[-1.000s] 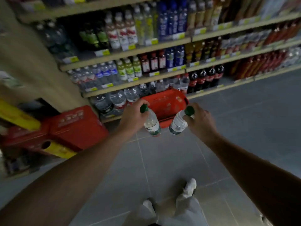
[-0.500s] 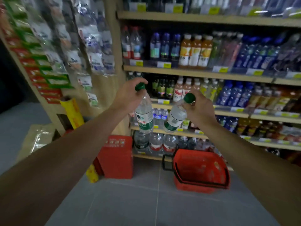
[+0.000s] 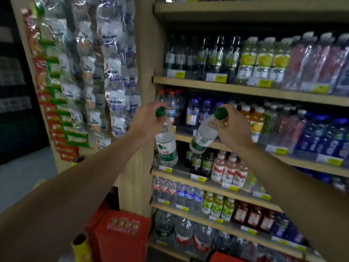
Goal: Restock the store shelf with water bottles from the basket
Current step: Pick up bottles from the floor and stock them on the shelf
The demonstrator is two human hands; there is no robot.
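Note:
My left hand grips a clear water bottle by its green cap, and the bottle hangs nearly upright with a green label. My right hand holds a second green-capped water bottle by the neck, tilted with its base down-left. Both bottles are raised in front of the left end of the wooden store shelf, level with its middle rows. Only a red corner of the basket shows at the bottom edge.
The shelf rows are packed with drink bottles and yellow price tags. Snack packets hang on the end panel to the left. A red carton and a yellow roll stand on the floor at lower left.
Both hands have lifted the two bottles from above the basket to the middle shelf rows. The view has swung upward, so the basket has dropped to the bottom edge.

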